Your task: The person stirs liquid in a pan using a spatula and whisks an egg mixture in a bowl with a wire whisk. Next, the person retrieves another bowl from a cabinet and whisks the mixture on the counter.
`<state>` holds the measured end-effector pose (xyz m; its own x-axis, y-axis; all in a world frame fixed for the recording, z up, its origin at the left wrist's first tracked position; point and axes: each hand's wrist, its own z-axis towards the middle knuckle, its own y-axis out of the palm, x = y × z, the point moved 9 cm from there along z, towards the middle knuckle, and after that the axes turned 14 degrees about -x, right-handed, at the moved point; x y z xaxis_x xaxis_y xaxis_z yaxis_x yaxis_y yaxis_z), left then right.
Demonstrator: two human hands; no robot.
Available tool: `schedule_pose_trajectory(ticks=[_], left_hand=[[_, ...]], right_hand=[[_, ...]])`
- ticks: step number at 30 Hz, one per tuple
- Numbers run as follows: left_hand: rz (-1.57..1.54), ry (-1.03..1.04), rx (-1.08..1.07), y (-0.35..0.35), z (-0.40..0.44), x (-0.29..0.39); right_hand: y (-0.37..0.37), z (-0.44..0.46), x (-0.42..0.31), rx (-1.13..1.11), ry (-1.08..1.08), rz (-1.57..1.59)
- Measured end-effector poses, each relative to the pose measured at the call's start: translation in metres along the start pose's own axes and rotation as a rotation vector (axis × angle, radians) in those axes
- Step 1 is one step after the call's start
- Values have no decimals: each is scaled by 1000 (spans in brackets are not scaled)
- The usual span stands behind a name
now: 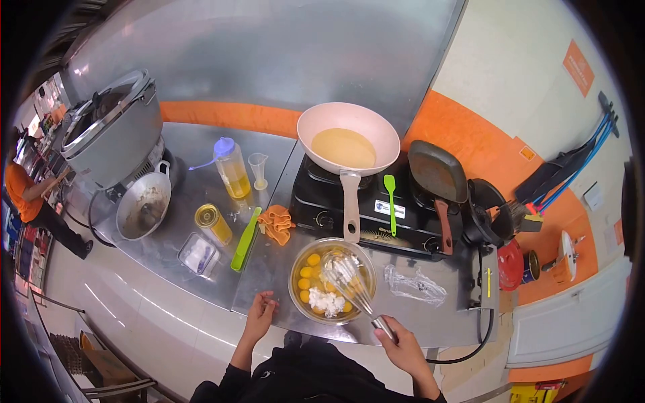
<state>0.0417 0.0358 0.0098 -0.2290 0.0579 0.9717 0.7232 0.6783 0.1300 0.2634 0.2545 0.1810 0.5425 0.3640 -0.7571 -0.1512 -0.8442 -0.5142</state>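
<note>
My right hand (402, 344) is closed around the metal handle of a balloon whisk (356, 289). The whisk's wires rest in a steel mixing bowl (293, 295) at the counter's front edge. Several whole egg yolks (306, 272) lie in the bowl with a white clump (327, 303), and more white stuff clings inside the wires. My left hand (259, 317) hovers just left of the bowl, apart from it, with loosely bent fingers and nothing in them. A crumpled clear plastic bag (415, 285) lies right of the bowl.
Behind the bowl, a pink frying pan (308, 127) with yellowish liquid, a green spatula (390, 201) and a square grill pan (438, 171) sit on a black gas stove (316, 201). Leftward are an orange cloth (275, 225), an oil bottle (232, 171) and a wok (138, 208). A person (30, 191) stands far left.
</note>
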Motion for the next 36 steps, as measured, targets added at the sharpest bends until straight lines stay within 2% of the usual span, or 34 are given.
schedule_pose_trajectory(ticks=[2,6,11,14,17,20,26,29,32,35,36], left_hand=[[11,-22,-27,-4,-6,-2],[36,-1,-66,-9,-12,-7],[99,30,-118,-5,-18,-6],[117,43,-142,-5,-24,-12],[180,12,-136,-9,-32,-15],[149,31,-121,-13,-36,-21],[143,11,-89,-12,-36,-19],[77,33,-89,-7,-29,-24],[68,40,-107,-1,-21,-30],[80,29,-107,5,-14,-33],[81,44,-103,7,-13,-39]], right_hand=[[-4,-11,-6,48,35,36],[-4,-19,-18,95,40,-87],[14,-6,14,266,149,-305],[29,9,35,269,177,-393],[40,13,33,176,102,-308],[42,21,44,201,142,-294],[37,28,37,35,51,-216],[31,28,36,113,88,-277],[26,31,36,-32,10,-284],[3,18,25,102,-10,-293],[-2,16,26,77,-10,-245]])
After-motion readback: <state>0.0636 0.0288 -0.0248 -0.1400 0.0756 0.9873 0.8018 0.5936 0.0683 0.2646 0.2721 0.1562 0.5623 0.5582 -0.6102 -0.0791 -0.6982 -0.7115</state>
